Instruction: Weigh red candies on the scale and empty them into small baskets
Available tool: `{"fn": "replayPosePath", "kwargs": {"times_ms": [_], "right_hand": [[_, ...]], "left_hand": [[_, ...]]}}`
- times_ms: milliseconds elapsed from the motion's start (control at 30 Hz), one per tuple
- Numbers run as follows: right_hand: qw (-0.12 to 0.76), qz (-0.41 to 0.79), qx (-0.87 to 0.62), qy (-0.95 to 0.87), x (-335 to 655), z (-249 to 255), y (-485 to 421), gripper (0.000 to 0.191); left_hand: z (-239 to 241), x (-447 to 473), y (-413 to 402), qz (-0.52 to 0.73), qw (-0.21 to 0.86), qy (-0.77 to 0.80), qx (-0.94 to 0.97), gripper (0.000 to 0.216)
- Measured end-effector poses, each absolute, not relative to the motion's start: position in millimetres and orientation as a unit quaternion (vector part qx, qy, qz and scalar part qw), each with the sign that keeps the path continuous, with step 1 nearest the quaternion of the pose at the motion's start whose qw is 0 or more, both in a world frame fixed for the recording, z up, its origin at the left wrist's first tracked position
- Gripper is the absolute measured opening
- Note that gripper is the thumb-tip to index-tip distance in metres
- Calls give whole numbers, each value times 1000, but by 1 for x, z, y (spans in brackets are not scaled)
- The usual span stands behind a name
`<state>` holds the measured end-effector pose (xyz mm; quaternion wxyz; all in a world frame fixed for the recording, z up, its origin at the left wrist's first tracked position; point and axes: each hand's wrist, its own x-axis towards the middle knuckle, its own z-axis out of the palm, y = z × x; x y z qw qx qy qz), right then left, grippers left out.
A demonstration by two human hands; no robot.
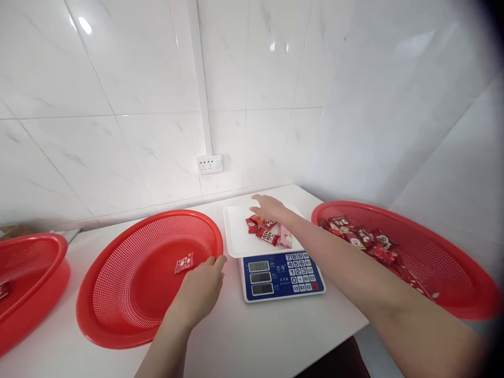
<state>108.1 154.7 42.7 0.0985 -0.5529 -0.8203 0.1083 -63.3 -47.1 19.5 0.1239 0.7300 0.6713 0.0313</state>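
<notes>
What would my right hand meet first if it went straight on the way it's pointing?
Probably the tiled wall behind the white table, if the right hand clears the edge of the white weighing tray; its height above the tray is hard to judge.

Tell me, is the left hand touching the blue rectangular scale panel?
Apart: the head view shows white tabletop between the left hand and the blue rectangular scale panel.
</notes>
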Motion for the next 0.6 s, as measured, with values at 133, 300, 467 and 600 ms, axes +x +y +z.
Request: {"fn": "replayPosePath", "kwargs": {"times_ms": [133, 300, 467, 600], "right_hand": [[3, 108, -607, -787, 138, 21, 169, 44], [-15, 101, -617, -780, 139, 16, 170, 43], [30, 113, -605, -787, 135, 26, 169, 53], [104, 143, -570, -802, 113, 46, 162, 51]], "left_hand": [[19, -63, -45, 36, 133, 669, 730, 38], [17, -65, -45, 41, 137, 665, 733, 41], [18, -66, -44, 40, 140, 663, 735, 42], [18, -66, -44, 45, 143, 662, 735, 41]]}}
